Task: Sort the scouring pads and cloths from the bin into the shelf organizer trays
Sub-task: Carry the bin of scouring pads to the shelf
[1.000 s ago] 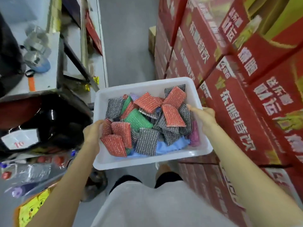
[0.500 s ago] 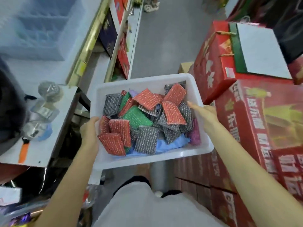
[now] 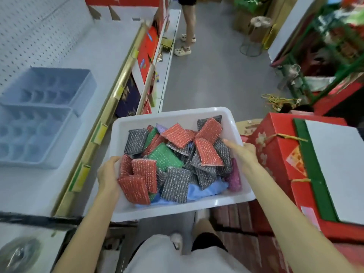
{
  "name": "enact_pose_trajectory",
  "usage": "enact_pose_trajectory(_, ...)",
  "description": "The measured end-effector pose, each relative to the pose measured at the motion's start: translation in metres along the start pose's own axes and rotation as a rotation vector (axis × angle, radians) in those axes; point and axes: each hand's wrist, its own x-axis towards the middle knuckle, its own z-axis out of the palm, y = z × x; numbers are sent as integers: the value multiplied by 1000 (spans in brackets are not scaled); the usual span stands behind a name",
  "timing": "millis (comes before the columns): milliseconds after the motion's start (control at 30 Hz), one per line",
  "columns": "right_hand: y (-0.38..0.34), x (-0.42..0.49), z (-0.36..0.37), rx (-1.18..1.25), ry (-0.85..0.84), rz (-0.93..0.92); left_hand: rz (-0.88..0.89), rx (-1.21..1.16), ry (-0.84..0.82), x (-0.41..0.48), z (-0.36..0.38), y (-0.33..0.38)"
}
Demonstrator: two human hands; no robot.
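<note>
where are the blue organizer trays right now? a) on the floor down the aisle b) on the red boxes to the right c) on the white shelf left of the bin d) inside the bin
c: the blue organizer trays sit on the white shelf, to the left of the white bin.

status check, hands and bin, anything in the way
Left hand and right hand grip the white bin by its sides. Scouring pads and blue cloth all inside it. Blue organizer trays on the shelf at left, nothing blocking them.
</note>
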Motion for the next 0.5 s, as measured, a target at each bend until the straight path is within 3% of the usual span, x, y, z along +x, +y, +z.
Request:
enact_pose_trajectory(300, -114, 161, 63, -72, -91, -24, -62, -29, 44, 124, 105, 38)
enact_pose_trajectory(500, -229, 244, 107, -191, -207, -114, -1, -90, 91, 126, 183, 120)
